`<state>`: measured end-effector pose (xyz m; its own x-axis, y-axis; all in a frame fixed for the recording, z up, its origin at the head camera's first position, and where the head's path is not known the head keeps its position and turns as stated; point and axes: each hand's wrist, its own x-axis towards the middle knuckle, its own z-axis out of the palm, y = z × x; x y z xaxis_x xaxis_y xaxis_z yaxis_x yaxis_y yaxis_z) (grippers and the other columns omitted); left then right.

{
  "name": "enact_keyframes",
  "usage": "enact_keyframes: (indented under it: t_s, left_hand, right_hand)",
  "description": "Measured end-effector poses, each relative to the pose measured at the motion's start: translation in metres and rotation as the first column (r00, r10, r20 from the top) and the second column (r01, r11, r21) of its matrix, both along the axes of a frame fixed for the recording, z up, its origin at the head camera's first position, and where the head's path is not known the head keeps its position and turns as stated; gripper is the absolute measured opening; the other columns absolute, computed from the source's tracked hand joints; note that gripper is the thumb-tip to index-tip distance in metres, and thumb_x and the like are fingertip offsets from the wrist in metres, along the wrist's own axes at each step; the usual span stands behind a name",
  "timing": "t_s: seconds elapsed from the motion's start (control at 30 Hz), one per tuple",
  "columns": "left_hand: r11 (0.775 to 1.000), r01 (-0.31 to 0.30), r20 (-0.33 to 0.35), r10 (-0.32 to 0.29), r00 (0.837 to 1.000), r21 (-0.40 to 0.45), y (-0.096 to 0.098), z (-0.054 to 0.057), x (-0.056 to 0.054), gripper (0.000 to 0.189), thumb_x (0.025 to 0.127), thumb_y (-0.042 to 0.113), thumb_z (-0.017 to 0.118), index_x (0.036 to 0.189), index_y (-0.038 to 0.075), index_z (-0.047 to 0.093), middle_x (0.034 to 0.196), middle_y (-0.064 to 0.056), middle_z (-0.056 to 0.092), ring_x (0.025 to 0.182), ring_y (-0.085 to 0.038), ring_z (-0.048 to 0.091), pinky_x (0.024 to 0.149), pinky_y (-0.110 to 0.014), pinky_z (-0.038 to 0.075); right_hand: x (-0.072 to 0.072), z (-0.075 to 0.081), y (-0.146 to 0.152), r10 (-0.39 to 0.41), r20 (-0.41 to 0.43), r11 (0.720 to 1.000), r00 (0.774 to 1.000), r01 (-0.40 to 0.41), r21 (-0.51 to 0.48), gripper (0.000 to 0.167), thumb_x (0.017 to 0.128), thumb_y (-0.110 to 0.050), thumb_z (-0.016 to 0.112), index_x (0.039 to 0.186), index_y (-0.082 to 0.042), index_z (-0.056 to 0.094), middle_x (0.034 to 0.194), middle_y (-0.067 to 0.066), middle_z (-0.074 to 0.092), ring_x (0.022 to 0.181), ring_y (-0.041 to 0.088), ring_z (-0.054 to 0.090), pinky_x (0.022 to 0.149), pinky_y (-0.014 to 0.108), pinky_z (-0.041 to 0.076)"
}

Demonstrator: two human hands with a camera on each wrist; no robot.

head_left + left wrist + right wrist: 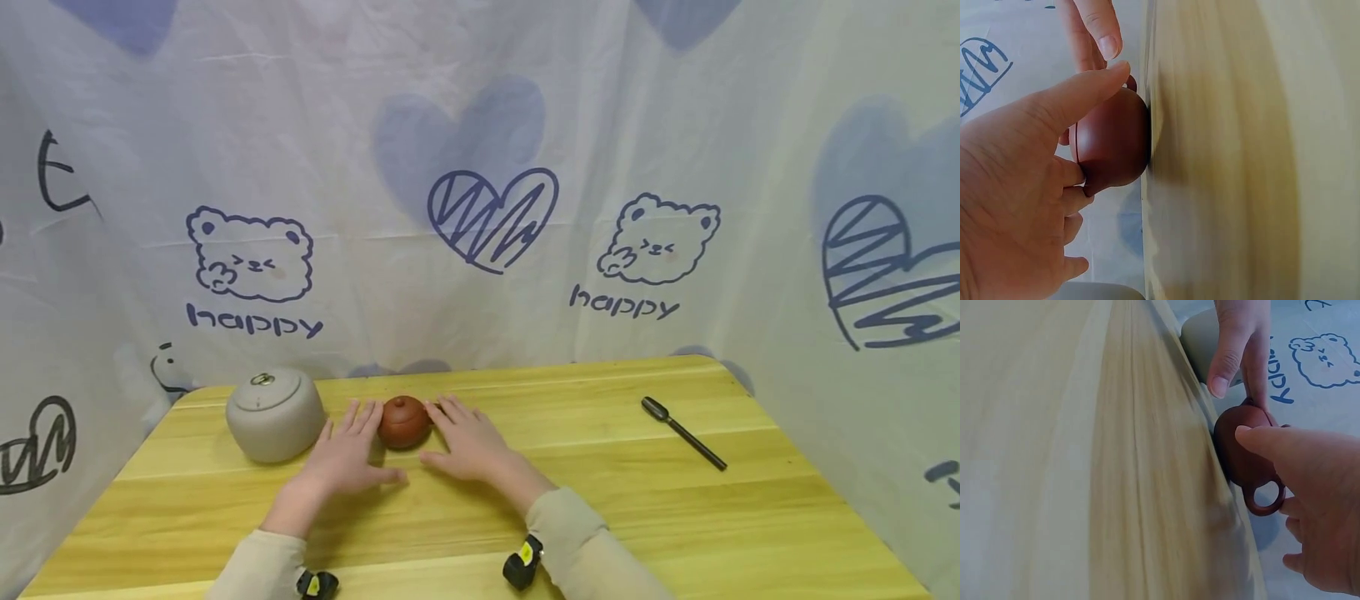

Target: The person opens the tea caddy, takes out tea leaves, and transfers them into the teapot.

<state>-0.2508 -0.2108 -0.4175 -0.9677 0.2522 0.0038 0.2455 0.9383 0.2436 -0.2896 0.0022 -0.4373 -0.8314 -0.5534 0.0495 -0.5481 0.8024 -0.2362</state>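
Observation:
A small reddish-brown clay teapot [403,423] stands upright on the wooden table, its lid on. My left hand [347,452] is on its left, fingers extended, fingertips right at the spout side. In the left wrist view the thumb stretches out in front of the teapot [1113,140]. My right hand [471,442] lies on the other side with straight fingers, close by the handle. The right wrist view shows the ring-shaped handle [1249,501] beside the right fingers, which are not curled through it. The thumbs of both hands stand apart.
A grey lidded jar [274,421] with a small ring on top stands just left of the left hand. Far to the right lies a dark tea scoop [684,433]. A white printed curtain [360,275] hangs behind the table [637,533].

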Motion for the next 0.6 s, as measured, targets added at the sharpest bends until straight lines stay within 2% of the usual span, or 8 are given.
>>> enact_keyframes:
  t_s: [0.3,0.6]
  left_hand:
    - [1.0,0.011,0.039,-0.011,0.999,-0.002,0.012,0.005,0.004,0.113,0.075,0.063,0.072,0.154,0.0,0.021,0.162,-0.02,0.019,0.151,-0.041,0.009,0.117,-0.068,0.012]
    - [0.999,0.032,0.057,-0.032,0.998,0.002,0.035,0.008,0.006,0.114,0.074,0.061,0.075,0.154,0.001,0.021,0.162,-0.019,0.02,0.152,-0.038,0.01,0.118,-0.065,0.014]
  right_hand:
    - [0.005,0.003,0.015,-0.005,0.015,1.0,1.0,0.005,0.01,0.08,0.093,-0.057,0.053,0.156,-0.017,0.024,0.162,0.011,0.025,0.152,0.028,0.018,0.12,0.053,0.026]
    - [0.008,0.004,0.038,-0.014,0.021,1.0,1.0,0.014,0.011,0.08,0.092,-0.057,0.056,0.155,-0.016,0.027,0.161,0.012,0.027,0.152,0.029,0.019,0.119,0.055,0.026]
